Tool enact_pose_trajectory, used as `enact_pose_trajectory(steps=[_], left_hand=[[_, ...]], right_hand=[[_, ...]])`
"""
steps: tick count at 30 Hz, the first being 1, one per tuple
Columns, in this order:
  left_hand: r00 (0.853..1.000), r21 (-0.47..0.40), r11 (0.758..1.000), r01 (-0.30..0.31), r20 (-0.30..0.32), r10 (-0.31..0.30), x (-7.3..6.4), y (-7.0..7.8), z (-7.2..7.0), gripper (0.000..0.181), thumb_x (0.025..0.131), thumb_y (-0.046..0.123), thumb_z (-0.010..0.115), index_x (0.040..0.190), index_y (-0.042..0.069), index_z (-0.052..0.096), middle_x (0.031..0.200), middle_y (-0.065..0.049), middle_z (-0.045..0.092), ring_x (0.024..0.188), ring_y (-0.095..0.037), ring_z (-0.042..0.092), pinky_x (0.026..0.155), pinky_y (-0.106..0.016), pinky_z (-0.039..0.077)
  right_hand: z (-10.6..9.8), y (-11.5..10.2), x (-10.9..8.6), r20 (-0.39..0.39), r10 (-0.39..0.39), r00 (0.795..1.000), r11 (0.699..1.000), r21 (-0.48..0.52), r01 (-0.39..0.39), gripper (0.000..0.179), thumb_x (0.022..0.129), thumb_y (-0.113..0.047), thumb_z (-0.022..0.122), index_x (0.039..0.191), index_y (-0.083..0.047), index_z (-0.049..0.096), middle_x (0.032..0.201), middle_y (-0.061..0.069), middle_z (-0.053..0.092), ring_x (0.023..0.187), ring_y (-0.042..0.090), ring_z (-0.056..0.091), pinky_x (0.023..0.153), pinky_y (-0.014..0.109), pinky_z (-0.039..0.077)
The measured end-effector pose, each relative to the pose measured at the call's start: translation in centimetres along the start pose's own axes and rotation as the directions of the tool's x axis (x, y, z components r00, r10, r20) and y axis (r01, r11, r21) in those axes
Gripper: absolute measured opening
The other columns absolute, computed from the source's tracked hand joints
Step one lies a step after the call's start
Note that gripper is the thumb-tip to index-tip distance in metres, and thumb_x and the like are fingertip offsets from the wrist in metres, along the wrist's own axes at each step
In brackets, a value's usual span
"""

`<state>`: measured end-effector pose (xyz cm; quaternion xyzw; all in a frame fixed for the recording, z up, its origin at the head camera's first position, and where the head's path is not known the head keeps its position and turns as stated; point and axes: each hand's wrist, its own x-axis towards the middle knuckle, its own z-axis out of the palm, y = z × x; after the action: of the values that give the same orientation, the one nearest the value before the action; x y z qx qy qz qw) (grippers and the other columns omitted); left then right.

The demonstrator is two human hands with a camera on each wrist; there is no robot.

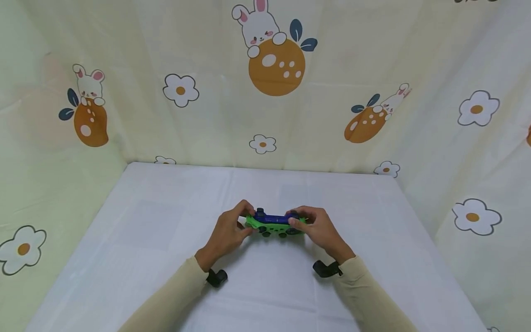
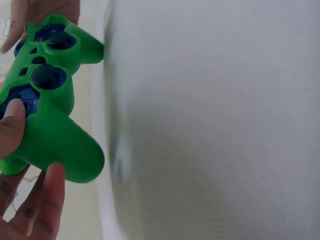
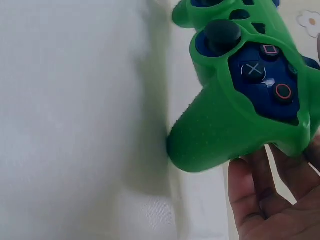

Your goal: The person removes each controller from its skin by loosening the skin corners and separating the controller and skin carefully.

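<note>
A blue game controller (image 1: 274,219) in a green rubbery cover is held between both hands near the middle of the table. My left hand (image 1: 226,232) grips one end; in the left wrist view its thumb (image 2: 12,127) lies by the direction pad, with fingers under the green grip. At the other end, my right hand (image 1: 323,230) holds the controller with the thumb across its front and fingers over the blue top. The right wrist view shows the cross, square and circle buttons and a dark thumbstick (image 3: 222,35), with fingers (image 3: 265,185) behind the cover.
A white cloth covers the table (image 1: 166,203). Pale curtains (image 1: 207,124) with rabbits, oranges and flowers hang behind and at both sides. Black wrist cameras (image 1: 217,278) are strapped at both cuffs.
</note>
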<state>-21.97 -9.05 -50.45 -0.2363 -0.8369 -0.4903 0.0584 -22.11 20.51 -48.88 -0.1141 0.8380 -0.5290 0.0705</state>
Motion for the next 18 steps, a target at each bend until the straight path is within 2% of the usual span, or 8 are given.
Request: enact_pose_trajectory(steps=[5, 9, 13, 18], left_hand=[[1.0, -0.037, 0.999, 0.03, 0.005, -0.03, -0.3, -0.3, -0.3, 0.037, 0.094, 0.018, 0.084, 0.118, 0.022, 0.056, 0.114, 0.002, 0.073, 0.098, -0.015, 0.071, 0.073, -0.027, 0.057], [0.997, -0.097, 0.993, 0.073, 0.027, -0.07, -0.6, -0.6, -0.6, 0.034, 0.098, 0.022, 0.08, 0.121, 0.02, 0.055, 0.116, -0.002, 0.072, 0.096, -0.018, 0.072, 0.076, -0.028, 0.056], [0.988, -0.196, 0.97, 0.143, 0.079, -0.13, -0.7, -0.9, -0.8, 0.032, 0.1, 0.023, 0.077, 0.121, 0.017, 0.053, 0.117, -0.009, 0.073, 0.093, -0.022, 0.069, 0.072, -0.029, 0.057], [0.968, -0.31, 0.921, 0.235, 0.163, -0.192, -0.6, -1.3, -1.1, 0.031, 0.103, 0.023, 0.073, 0.123, 0.013, 0.051, 0.115, -0.016, 0.075, 0.088, -0.026, 0.068, 0.062, -0.032, 0.058]], right_hand=[[-0.3, 0.2, -0.6, 0.034, -0.009, 0.999, 0.996, 0.088, 0.006, 0.05, 0.095, -0.029, 0.082, 0.141, -0.017, 0.067, 0.141, 0.009, 0.069, 0.119, 0.023, 0.068, 0.095, 0.022, 0.054], [-0.4, 0.3, -0.9, 0.064, -0.039, 0.997, 0.989, 0.142, 0.03, 0.064, 0.09, -0.017, 0.086, 0.149, -0.015, 0.06, 0.15, 0.011, 0.063, 0.122, 0.022, 0.066, 0.098, 0.02, 0.054], [-0.2, 0.7, -1.0, 0.045, -0.051, 0.998, 0.982, 0.184, 0.042, 0.059, 0.089, -0.008, 0.085, 0.144, -0.011, 0.063, 0.144, 0.017, 0.066, 0.111, 0.017, 0.072, 0.092, 0.022, 0.059], [0.0, 1.4, -0.9, -0.011, -0.031, 0.999, 0.971, 0.236, 0.032, 0.048, 0.087, -0.002, 0.085, 0.132, -0.002, 0.067, 0.13, 0.022, 0.07, 0.096, 0.011, 0.075, 0.084, 0.024, 0.061]])
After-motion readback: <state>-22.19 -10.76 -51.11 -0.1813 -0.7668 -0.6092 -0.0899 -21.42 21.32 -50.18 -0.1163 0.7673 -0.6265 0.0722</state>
